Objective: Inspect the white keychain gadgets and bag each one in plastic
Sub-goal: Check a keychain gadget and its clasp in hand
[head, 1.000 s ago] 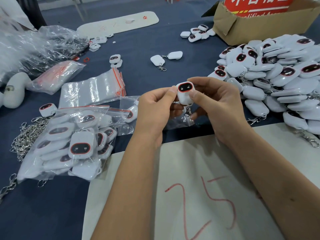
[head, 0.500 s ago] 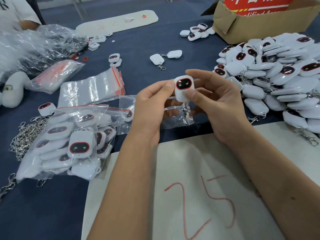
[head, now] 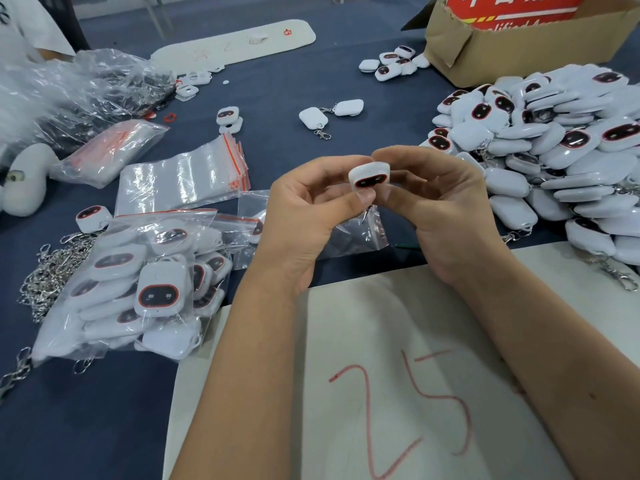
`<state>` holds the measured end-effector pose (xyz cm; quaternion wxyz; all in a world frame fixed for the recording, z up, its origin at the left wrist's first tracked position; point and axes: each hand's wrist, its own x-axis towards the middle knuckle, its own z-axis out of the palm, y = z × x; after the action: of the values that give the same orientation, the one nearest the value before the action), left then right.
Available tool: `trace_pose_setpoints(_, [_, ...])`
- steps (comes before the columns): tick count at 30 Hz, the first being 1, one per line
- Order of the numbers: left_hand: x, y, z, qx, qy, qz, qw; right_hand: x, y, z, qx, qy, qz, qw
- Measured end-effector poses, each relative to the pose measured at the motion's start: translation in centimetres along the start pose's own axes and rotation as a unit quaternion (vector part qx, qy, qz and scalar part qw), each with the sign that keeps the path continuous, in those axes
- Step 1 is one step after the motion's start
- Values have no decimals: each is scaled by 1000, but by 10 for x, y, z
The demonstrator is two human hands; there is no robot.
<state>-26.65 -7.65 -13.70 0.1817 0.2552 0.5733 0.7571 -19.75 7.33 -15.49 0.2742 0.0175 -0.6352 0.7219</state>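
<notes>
1. We work at a table [head: 284, 98] covered in dark blue cloth; a white sheet [head: 346, 341] marked "25" in red lies under our forearms, at the near edge.
2. A cardboard box [head: 519, 46] with a red label stands at the far right corner; just in front of it a big heap of loose gadgets [head: 554, 150] covers the right side of the table.
3. At the far left lies a crumpled mass of clear plastic [head: 86, 88]; near it, a stack of empty bags [head: 183, 181] with red zip strips lies flat.
4. At the near left a clear bag of finished gadgets [head: 138, 282] rests on the cloth, with a tangle of metal chains [head: 52, 271] just beside it.
5. Our left hand [head: 304, 216] and right hand [head: 446, 209] meet above the middle of the table; both pinch the same gadget [head: 369, 176], left thumb under its dark, red-rimmed face and right fingers curled over its top and side.
6. The gadget sits raised off the table, tilted so that its face looks towards us; its small metal clip [head: 367, 213] hangs below, between our palms.
7. An open bag [head: 356, 233] lies on the cloth under our hands.
</notes>
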Motion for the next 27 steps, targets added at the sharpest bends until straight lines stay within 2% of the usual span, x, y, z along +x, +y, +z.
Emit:
trace_pose_setpoints(4, [1, -1, 0, 15, 7, -3, 1000, -1, 2, -1, -11, 8, -1, 1000])
trace_pose_setpoints(8, [1, -2, -2, 28, 24, -41, 998, -1, 3, -1, -1, 34, 22, 999])
trace_pose_setpoints(12, [-1, -3, -2, 45, -43, -110, 992, 2, 4, -3, -18, 75, 58, 995])
trace_pose_setpoints(14, [-2, -3, -1, 54, -68, -151, 985, 1, 4, -3, -30, 60, 77, 995])
trace_pose_setpoints(17, [-3, -3, -4, 61, -44, -188, 979, 0, 4, -3, -45, 23, 100, 994])
trace_pose_setpoints(22, [-2, 3, -8, 35, -25, -214, 976, 0, 2, -3, -61, 0, 99, 993])
trace_pose_setpoints(27, [-1, 9, -7, 5, -41, -237, 971, -2, 2, -2, -73, -3, 92, 993])
